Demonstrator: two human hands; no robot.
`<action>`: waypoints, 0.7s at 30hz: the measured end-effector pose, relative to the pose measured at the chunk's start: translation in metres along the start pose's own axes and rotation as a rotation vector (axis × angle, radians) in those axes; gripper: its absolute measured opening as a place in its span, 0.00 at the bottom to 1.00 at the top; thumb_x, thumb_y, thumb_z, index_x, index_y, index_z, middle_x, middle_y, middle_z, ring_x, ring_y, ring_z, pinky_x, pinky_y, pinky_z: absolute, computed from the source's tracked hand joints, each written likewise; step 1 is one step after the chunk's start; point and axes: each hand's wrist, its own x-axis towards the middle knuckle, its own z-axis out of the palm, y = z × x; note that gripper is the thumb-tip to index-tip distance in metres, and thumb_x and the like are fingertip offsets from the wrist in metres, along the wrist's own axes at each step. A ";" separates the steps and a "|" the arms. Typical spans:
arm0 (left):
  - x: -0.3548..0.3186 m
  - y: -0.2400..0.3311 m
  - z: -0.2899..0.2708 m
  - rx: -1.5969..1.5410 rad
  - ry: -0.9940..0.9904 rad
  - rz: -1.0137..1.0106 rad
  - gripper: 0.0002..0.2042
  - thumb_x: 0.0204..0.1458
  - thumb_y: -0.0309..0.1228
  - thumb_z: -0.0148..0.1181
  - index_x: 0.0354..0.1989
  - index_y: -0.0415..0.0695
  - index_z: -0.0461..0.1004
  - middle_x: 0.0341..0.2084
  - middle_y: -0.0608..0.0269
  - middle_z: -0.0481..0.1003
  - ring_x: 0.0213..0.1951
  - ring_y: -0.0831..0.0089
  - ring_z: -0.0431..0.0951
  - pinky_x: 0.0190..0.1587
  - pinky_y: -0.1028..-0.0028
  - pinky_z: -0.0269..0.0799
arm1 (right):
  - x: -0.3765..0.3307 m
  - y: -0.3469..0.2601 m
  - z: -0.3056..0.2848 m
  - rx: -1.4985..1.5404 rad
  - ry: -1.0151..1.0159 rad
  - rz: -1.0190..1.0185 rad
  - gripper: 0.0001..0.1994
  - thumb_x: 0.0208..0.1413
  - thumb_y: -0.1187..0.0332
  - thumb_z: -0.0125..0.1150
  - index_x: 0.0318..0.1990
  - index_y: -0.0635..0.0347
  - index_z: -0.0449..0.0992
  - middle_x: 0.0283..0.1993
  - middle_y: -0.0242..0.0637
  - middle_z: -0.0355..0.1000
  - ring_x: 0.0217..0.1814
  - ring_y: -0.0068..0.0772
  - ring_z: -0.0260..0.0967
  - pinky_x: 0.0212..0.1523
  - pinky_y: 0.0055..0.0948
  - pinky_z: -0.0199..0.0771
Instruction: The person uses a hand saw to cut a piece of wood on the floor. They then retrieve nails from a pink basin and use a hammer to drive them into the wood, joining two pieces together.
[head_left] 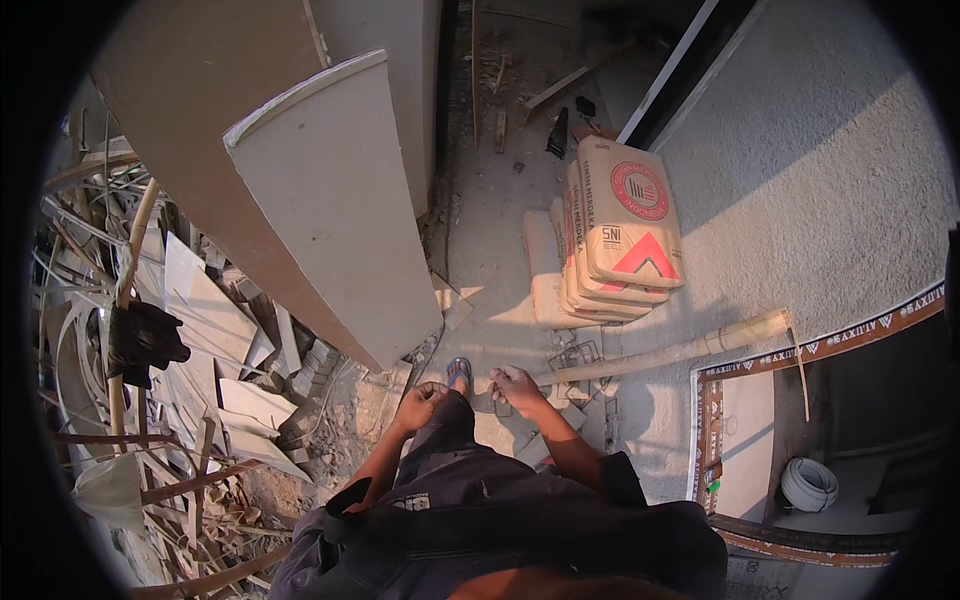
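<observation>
Both hands reaching down at 6 o'clock: right hand (517, 388) is gripping the near end of a long beige pipe (668, 352) that is running out toward 3. Left hand (418, 403) looks loosely curled, grasp unclear. Risk: pipe snagging the stacked cement bags (612, 232); rubble (240, 400) underfoot tripping the sandalled foot (458, 372).

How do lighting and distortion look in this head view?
Head view: hard sunlight on the stacked tan cement bags and grey concrete floor, with sharp shadows; debris at left is dimmer; black fisheye vignette, the pale leaning board bowed; both hands reasonably sharp.
</observation>
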 end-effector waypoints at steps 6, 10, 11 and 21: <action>0.161 0.175 0.004 0.319 -0.209 0.200 0.12 0.58 0.38 0.64 0.39 0.40 0.79 0.26 0.65 0.78 0.32 0.77 0.77 0.38 0.73 0.72 | 0.085 -0.144 -0.043 0.003 -0.051 -0.013 0.12 0.64 0.61 0.60 0.40 0.62 0.76 0.31 0.31 0.75 0.31 0.19 0.72 0.32 0.21 0.71; 0.282 0.243 0.001 0.359 -0.227 0.299 0.12 0.56 0.38 0.66 0.35 0.40 0.79 0.24 0.61 0.78 0.31 0.75 0.77 0.37 0.71 0.72 | 0.186 -0.225 -0.090 0.094 0.016 -0.061 0.09 0.63 0.65 0.62 0.41 0.62 0.77 0.34 0.31 0.77 0.33 0.18 0.72 0.34 0.19 0.70; 0.313 0.258 -0.002 0.400 -0.241 0.248 0.13 0.56 0.40 0.66 0.35 0.41 0.79 0.26 0.60 0.78 0.33 0.74 0.78 0.38 0.70 0.72 | 0.210 -0.246 -0.100 0.090 0.038 -0.096 0.09 0.62 0.66 0.62 0.41 0.62 0.77 0.33 0.31 0.77 0.33 0.18 0.72 0.35 0.19 0.69; 0.667 0.371 -0.036 0.397 -0.313 0.136 0.08 0.53 0.30 0.64 0.39 0.40 0.79 0.32 0.57 0.81 0.36 0.70 0.81 0.43 0.68 0.75 | 0.502 -0.370 -0.290 -0.196 0.073 -0.227 0.17 0.61 0.61 0.64 0.49 0.65 0.75 0.39 0.37 0.77 0.37 0.26 0.74 0.40 0.27 0.74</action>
